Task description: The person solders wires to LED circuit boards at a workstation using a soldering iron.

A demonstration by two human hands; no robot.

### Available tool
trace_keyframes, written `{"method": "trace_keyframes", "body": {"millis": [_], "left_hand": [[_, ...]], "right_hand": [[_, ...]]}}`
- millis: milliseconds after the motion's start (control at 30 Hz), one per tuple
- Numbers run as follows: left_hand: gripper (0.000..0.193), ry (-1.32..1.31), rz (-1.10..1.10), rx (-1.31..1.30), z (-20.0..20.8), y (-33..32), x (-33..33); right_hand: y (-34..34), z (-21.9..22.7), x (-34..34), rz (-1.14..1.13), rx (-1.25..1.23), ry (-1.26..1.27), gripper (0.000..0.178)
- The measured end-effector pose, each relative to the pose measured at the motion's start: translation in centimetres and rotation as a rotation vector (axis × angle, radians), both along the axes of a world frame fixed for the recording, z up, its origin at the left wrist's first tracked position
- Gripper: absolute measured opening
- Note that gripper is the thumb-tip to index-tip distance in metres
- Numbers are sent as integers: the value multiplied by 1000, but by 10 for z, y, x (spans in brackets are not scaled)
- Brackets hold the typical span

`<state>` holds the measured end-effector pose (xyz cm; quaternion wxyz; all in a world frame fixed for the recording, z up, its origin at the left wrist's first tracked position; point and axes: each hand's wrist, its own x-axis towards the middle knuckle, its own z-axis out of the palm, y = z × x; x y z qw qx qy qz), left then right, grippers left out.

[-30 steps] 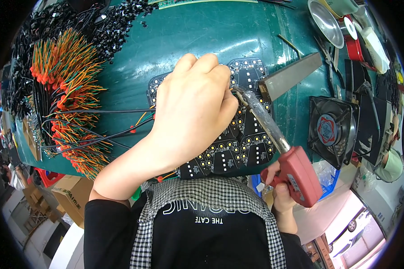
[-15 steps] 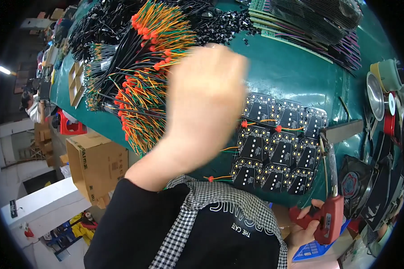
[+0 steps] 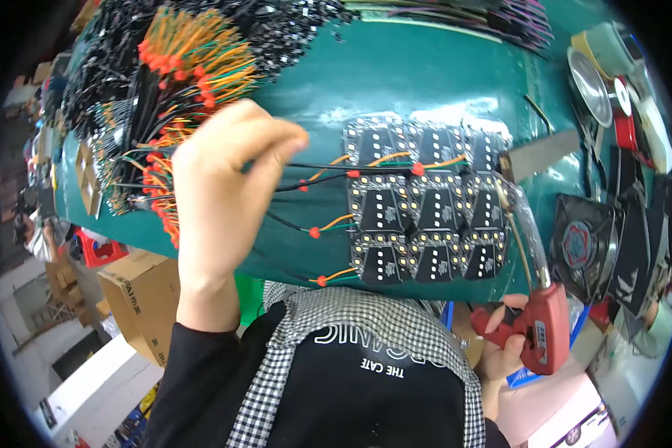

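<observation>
My left hand (image 3: 220,187) is raised over the left part of the green table, beside the cable bundle, with its fingers curled and the thumb near the index finger. A black cable runs close under the fingertips; whether they pinch it I cannot tell. At the lower right, my right hand (image 3: 504,355) grips the red handle of a soldering gun (image 3: 549,328). Its metal tube points up toward the right edge of a block of black LED circuit boards (image 3: 434,201). Several black cables with red beads (image 3: 315,232) and orange and green wire ends reach the boards from the left.
A large bundle of cables (image 3: 201,56) with orange ends lies at the left. A flat metal bar (image 3: 541,155) rests right of the boards. Farther right are a metal bowl (image 3: 590,86) and a black fan (image 3: 586,235). A cardboard box (image 3: 138,295) stands below the table's left edge.
My left hand has moved left and nearer to me, off the middle of the table. The whole view has shifted, while my right hand still holds the soldering gun beside the boards.
</observation>
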<state>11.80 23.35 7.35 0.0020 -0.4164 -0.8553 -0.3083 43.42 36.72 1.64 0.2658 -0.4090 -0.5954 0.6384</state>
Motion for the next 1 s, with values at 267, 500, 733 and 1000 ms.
{"method": "trace_keyframes", "body": {"millis": [267, 500, 733, 1000], "left_hand": [[8, -570, -123, -31, -24, 30, 60], [9, -490, -203, -34, -35, 28, 68], [10, -446, -197, -55, -33, 26, 68], [12, -402, -197, -42, -39, 28, 71]], "right_hand": [[-11, -2, 14, 85, -137, 76, 83], [-21, 3, 18, 122, -257, 67, 75], [-20, 4, 18, 178, -228, -12, 78], [-20, -12, 31, 278, -1, -86, 76]]}}
